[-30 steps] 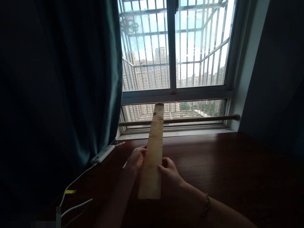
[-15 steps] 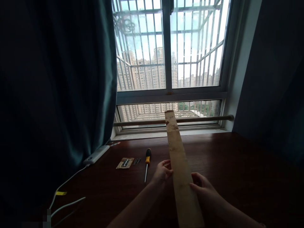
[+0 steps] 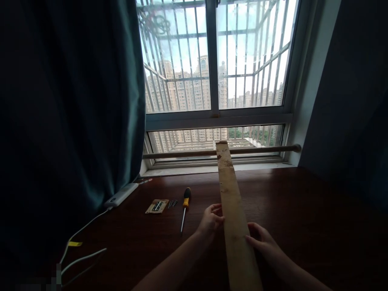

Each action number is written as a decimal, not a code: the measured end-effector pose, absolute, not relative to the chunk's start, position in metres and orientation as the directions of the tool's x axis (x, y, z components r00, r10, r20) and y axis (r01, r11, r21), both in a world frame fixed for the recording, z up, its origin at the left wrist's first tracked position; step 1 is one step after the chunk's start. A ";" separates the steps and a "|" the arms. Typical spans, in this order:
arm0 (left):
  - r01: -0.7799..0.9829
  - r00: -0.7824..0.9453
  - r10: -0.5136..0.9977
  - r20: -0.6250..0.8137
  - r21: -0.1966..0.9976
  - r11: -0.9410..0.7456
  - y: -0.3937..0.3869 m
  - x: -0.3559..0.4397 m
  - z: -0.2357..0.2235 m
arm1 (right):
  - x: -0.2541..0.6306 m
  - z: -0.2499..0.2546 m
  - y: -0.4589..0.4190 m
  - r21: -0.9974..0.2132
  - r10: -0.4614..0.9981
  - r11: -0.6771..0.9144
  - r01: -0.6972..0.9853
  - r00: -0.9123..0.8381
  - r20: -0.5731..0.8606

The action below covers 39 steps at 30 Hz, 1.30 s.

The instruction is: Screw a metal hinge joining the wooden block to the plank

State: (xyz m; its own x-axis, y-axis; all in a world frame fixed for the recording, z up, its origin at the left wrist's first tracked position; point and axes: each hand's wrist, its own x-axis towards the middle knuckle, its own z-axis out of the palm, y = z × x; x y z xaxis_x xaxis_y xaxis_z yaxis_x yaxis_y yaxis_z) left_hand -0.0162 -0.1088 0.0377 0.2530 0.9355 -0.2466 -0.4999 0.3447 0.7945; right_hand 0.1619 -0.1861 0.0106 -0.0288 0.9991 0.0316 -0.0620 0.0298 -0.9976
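Note:
A long pale wooden plank [image 3: 233, 210] runs from the bottom edge toward the window, over the dark wooden table [image 3: 303, 210]. My left hand [image 3: 210, 220] grips its left edge with curled fingers. My right hand [image 3: 263, 241] holds its right edge, fingers wrapped against the wood. To the left of my left hand lie a screwdriver with a yellow and black handle [image 3: 184, 207], a few small screws [image 3: 172, 204] and a small card with a metal hinge [image 3: 157, 206].
A white power strip [image 3: 120, 195] with white cables [image 3: 81, 250] sits at the table's left by a dark teal curtain [image 3: 75, 101]. A barred window [image 3: 212, 72] and a horizontal rod [image 3: 257, 150] stand behind. A dark wall [image 3: 357, 101] is at the right.
The plank swung from leaning left to pointing right of centre and came down lower, uncovering the screwdriver, screws and hinge card. Both hands kept their hold and shifted right.

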 end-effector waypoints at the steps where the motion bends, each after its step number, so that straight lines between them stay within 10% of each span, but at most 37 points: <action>1: -0.496 0.255 0.933 -0.253 0.794 0.351 -0.108 -0.016 0.037 | 0.163 0.009 -0.186 -0.998 0.999 0.024 -0.063 -0.026 0.026; 39: -0.519 0.336 0.942 0.003 0.835 0.182 -0.115 -0.015 0.000 | 0.172 -0.002 -0.189 -0.982 0.992 -0.121 -0.148 0.016 -0.125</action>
State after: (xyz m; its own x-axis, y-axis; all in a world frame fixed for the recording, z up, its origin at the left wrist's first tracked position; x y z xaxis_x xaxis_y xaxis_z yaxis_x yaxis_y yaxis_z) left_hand -0.0152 -0.1154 0.0000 0.3355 0.9420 0.0033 -0.5192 0.1820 0.8350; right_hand 0.1724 -0.1894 -0.0017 0.0160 0.9920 -0.1251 -0.1480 -0.1214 -0.9815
